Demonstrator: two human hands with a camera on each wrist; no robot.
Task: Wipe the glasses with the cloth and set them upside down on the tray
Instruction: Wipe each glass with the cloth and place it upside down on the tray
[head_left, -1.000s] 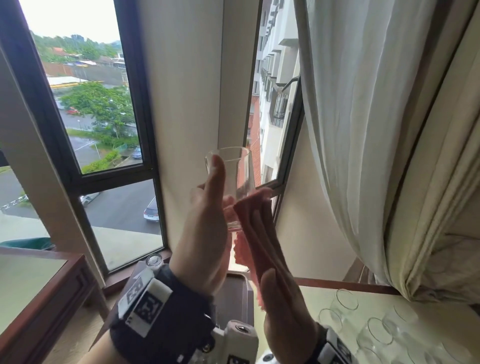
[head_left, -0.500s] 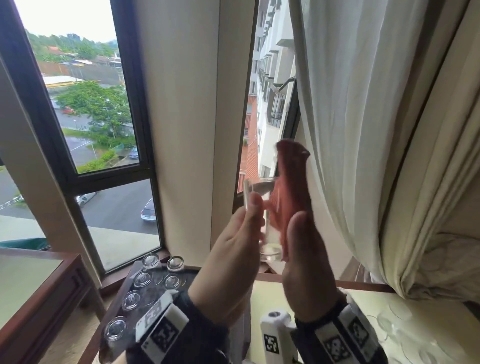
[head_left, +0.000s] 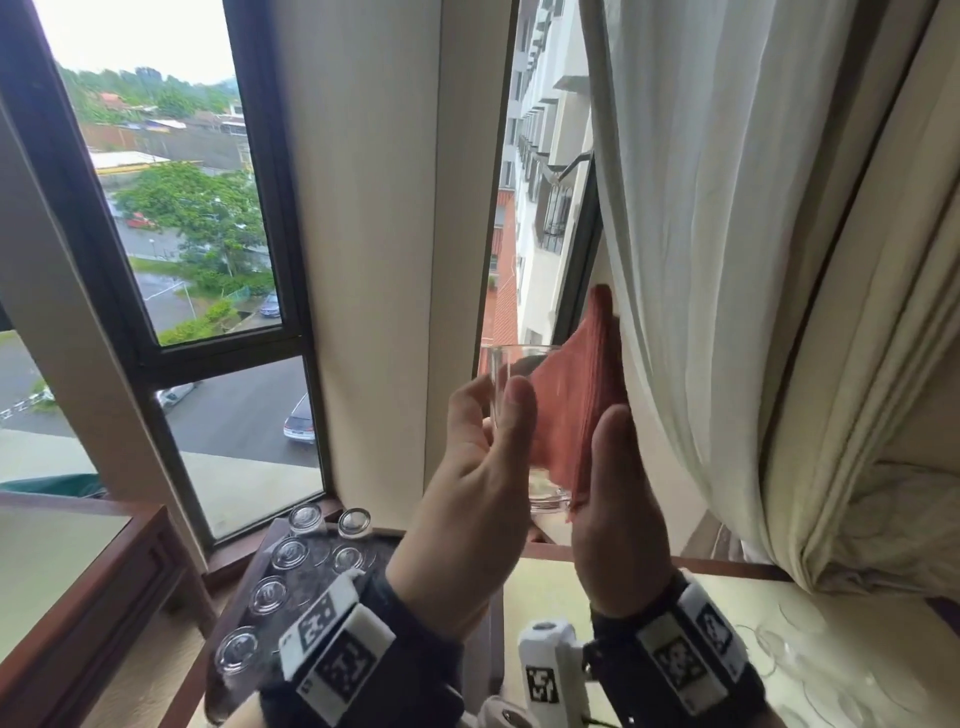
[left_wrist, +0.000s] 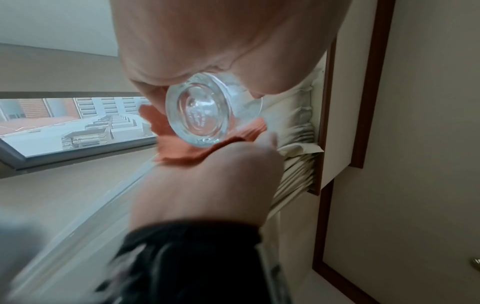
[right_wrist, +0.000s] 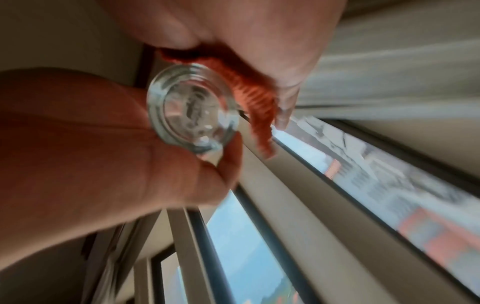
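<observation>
I hold a clear drinking glass (head_left: 511, 379) upright at chest height before the window, my left hand (head_left: 496, 415) gripping its side with thumb and fingers. The glass's thick base (left_wrist: 198, 111) faces the left wrist view and shows again as the glass base (right_wrist: 192, 107) in the right wrist view. My right hand (head_left: 608, 457) pinches a red cloth (head_left: 576, 395) and presses it on the glass's right side; the cloth rises above the rim. A dark tray (head_left: 382, 556) lies below left, carrying several glasses upside down (head_left: 291, 553).
A pale curtain (head_left: 727, 260) hangs just right of the cloth, touching it. More clear glasses (head_left: 779, 644) stand on the light table (head_left: 550, 597) at the lower right. A wooden side table (head_left: 78, 571) is at the lower left. Window panes stand behind.
Both hands moved the glass to the right, toward the curtain. The cloth went from below the glass base up along its right side, its top now spread past the rim.
</observation>
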